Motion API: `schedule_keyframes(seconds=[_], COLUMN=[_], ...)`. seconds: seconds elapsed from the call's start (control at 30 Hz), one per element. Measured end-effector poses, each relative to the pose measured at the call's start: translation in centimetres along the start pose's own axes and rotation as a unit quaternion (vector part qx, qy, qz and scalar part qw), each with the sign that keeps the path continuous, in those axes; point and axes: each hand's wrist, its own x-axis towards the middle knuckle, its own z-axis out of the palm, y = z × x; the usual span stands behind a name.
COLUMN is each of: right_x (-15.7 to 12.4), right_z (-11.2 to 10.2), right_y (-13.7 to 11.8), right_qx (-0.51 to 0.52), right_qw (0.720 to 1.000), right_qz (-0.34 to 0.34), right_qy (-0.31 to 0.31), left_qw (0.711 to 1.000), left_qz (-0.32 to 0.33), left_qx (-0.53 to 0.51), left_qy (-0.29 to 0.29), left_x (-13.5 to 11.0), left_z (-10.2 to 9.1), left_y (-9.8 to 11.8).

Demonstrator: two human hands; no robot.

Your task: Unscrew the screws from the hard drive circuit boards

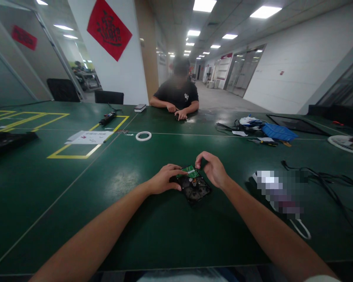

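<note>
A black hard drive (195, 190) with a green circuit board (191, 171) lies flat on the green table in front of me. My left hand (166, 179) grips its left side, with the thumb by the edge and the fingers reaching over the board. At the drive's upper right corner is my right hand (211, 168), its fingers curled in toward the thumb. Whatever may be between those fingertips is too small to make out.
Opposite me sits a person (176, 92), both hands around a small dark object. A white tape ring (143, 136), a paper sheet (90, 137) and yellow tape lines lie left. On the right are a blurred-out item (278, 194), black cables (326, 182), a blue bag (279, 131) and pliers (263, 143).
</note>
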Motion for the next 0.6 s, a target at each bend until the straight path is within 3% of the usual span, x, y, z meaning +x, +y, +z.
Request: schedule_keyframes(seconds=[0.1, 0.27, 0.47, 0.6], right_x=[0.4, -0.1, -0.8, -0.8], right_z=[0.1, 0.1, -0.2, 0.0], right_y=[-0.3, 0.0, -0.1, -0.2], right_qx=[0.003, 0.077, 0.044, 0.084], right_qw=[1.0, 0.996, 0.998, 0.995], right_qz=[0.003, 0.006, -0.015, -0.018], right_qy=[-0.011, 0.036, 0.052, 0.049], left_qw=[1.0, 1.0, 1.0, 1.0], left_qz=[-0.002, -0.009, -0.016, -0.017], left_qx=[0.001, 0.004, -0.002, -0.004], left_qy=[0.0, -0.001, -0.007, -0.007], left_x=[0.0, 0.1, 0.1, 0.1], left_z=[0.1, 0.1, 0.2, 0.2], left_y=[-0.1, -0.1, 0.0, 0.0])
